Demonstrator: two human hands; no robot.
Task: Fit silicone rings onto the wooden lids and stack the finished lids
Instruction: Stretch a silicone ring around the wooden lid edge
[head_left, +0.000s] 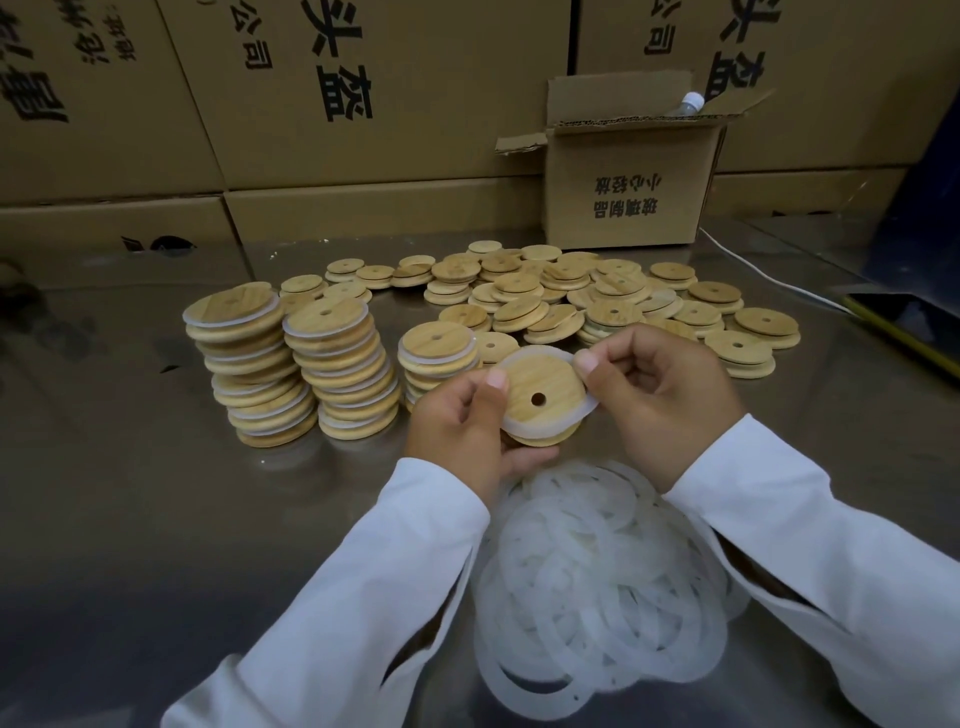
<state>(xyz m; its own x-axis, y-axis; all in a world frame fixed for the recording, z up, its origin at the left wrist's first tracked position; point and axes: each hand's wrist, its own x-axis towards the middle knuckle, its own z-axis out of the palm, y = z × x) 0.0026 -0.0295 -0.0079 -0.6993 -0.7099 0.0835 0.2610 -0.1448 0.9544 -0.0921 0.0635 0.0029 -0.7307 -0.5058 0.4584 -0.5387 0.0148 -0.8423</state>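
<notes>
Both hands hold one round wooden lid (540, 387) with a small hole, above the table's middle. My left hand (457, 431) grips its left edge, thumb on top. My right hand (660, 395) pinches a translucent silicone ring (584, 410) that wraps around the lid's rim. Three stacks of ringed lids (332, 369) stand to the left. A spread of bare wooden lids (597, 296) lies behind my hands. A heap of loose silicone rings (597, 587) lies between my white sleeves.
The work surface is a steel table (130, 493). An open cardboard box (628, 171) with a bottle in it stands at the back right. Large cartons (337, 104) wall off the back. A white cable (769, 275) and a yellow-edged item (904, 332) lie at the right.
</notes>
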